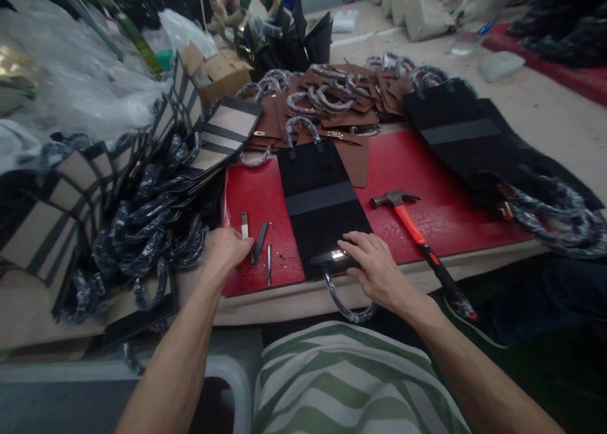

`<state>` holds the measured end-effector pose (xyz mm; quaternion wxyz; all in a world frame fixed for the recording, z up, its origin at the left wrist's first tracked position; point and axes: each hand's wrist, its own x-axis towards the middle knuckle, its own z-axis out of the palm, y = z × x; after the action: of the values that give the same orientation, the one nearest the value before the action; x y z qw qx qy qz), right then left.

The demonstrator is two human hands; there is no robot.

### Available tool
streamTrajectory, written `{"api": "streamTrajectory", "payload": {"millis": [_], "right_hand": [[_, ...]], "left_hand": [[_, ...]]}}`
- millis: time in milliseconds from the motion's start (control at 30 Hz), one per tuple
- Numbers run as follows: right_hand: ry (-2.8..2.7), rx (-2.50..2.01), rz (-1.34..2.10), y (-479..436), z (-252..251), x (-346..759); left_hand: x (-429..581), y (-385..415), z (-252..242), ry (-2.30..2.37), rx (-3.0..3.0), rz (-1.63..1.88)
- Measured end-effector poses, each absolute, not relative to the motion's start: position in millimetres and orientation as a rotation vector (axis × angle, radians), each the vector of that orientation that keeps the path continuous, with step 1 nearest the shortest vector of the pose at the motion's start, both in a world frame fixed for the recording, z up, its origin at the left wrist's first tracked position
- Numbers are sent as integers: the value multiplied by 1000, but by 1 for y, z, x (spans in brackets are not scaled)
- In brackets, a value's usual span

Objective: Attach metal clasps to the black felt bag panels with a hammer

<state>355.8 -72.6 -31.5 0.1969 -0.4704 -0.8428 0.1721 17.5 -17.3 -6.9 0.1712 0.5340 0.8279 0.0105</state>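
A black bag panel [327, 212] lies flat on a red board [256, 193], with a plastic-wrapped handle [303, 129] at its far end and another wrapped handle [348, 307] hanging over the near edge. My right hand [377, 266] rests on the near end of this panel, fingers spread, beside a shiny metal clasp [339, 254]. At the board's left side, my left hand [230, 247] pinches the lower end of a flat metal strip [245, 224]. Two more narrow metal tools, a dark one [260, 243] and a thin one [269, 264], lie just right of it.
A claw hammer [417, 231] with a red and black grip lies on the right, its handle past the table edge. Black panels [465, 130] are stacked beyond it. Brown panels [279, 114] are heaped behind. Several black-and-beige pieces [61, 219] with wrapped handles crowd the left.
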Motion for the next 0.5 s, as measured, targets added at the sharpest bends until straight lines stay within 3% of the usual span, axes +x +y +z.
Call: {"api": "streamTrajectory", "payload": {"millis": [233,367,500], "right_hand": [[-1654,-1747,348,-114,-38,362],[-927,-1842,1003,-135,-46,355],[-272,-1445,1667,-140,-48,345]], "left_hand": [[9,-46,-2,1647,788,1039],[45,-63,-2,1345,644,1223],[94,-69,-22,1264,692,1385]]}}
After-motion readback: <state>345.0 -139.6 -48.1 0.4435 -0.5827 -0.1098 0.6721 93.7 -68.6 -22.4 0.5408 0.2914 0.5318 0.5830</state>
